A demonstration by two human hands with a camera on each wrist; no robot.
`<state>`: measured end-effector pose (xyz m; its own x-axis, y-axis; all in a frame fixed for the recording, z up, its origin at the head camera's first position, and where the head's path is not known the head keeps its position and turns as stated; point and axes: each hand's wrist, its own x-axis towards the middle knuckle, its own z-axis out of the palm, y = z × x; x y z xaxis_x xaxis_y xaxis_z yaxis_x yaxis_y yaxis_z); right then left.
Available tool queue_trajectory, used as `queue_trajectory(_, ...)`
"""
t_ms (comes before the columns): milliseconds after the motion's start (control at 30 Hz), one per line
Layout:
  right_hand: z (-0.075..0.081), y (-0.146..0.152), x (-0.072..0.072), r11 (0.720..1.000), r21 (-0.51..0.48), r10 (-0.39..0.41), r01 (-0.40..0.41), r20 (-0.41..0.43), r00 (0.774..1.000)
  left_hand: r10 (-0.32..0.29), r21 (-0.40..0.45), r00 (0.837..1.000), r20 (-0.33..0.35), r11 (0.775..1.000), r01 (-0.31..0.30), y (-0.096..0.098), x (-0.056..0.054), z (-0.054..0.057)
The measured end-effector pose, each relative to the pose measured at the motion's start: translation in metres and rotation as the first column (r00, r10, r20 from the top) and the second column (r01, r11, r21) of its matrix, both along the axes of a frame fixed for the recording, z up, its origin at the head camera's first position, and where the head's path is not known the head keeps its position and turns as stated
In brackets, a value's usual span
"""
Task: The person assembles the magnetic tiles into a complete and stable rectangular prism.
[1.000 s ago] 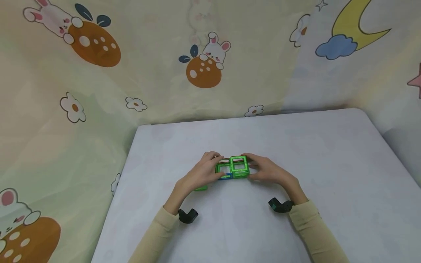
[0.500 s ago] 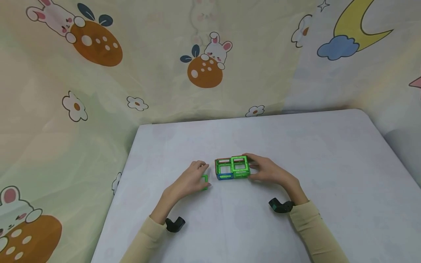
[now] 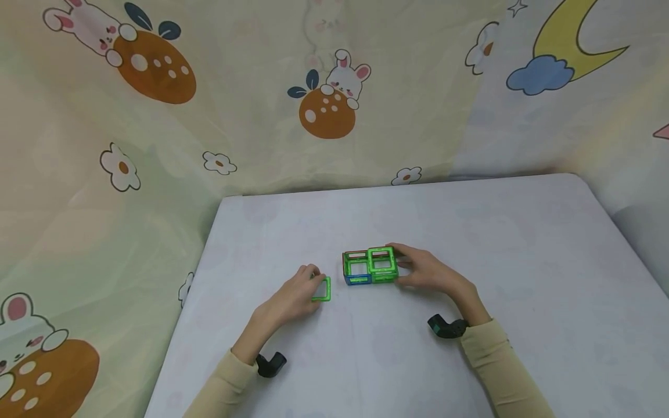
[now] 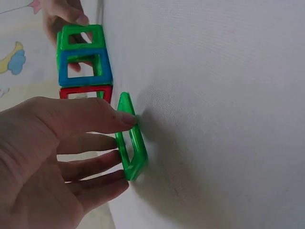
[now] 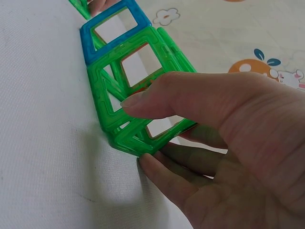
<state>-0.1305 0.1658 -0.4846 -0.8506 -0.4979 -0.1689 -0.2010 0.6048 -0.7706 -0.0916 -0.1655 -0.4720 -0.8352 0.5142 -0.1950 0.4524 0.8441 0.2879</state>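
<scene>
My left hand (image 3: 294,297) pinches a green square magnetic tile (image 4: 138,145) with an open middle. Its thumb lies on one face and its fingertips meet the opposite side. In the left wrist view the tile stands on edge, close over the white surface. To the right sits a box-shaped build of magnetic tiles (image 3: 383,278), two squares wide, in green with blue and red pieces. My right hand (image 3: 435,270) holds the right end of that build, thumb on the near green side and fingers behind. A gap separates the loose tile from the build.
The build and both hands are over a white-covered table (image 3: 470,232). Behind and to the left hangs a cloth backdrop (image 3: 251,116) printed with rabbits and flowers. Black wrist cameras (image 3: 272,364) sit at both cuffs.
My left hand has let go of the build's left end, moved left and toward me, and taken hold of the loose green tile. My right hand stays at the build.
</scene>
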Motion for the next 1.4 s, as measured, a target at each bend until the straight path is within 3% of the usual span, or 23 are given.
queue_trajectory(433, -0.002, -0.003, 0.001, 1.0, -0.017, 0.005, -0.004, 0.005, 1.0, 0.018, 0.011, 1.0, -0.001, 1.0, -0.018, -0.002, -0.005, 0.0)
queue_trajectory(567, -0.001, -0.003, 0.001, 1.0, -0.008, 0.001, -0.001, 0.003, 1.0, 0.033, 0.057, 0.999, -0.015, 0.998, -0.032, -0.002, -0.008, 0.0)
queue_trajectory(1000, -0.002, -0.003, 0.001, 1.0, -0.002, -0.014, 0.014, 0.007, 1.0, 0.022, 0.264, 0.997, -0.067, 0.965, -0.003, 0.012, -0.022, 0.034)
queue_trajectory(1167, -0.002, -0.002, 0.0, 1.0, -0.003, -0.014, 0.014, 0.003, 1.0, -0.023, 0.263, 0.996, -0.083, 0.964, 0.044, 0.025, -0.025, 0.042)
queue_trajectory(1400, -0.001, -0.002, 0.0, 1.0, -0.016, -0.002, 0.002, 0.003, 1.0, -0.114, 0.217, 0.985, -0.13, 0.966, 0.14, 0.044, -0.031, 0.044)
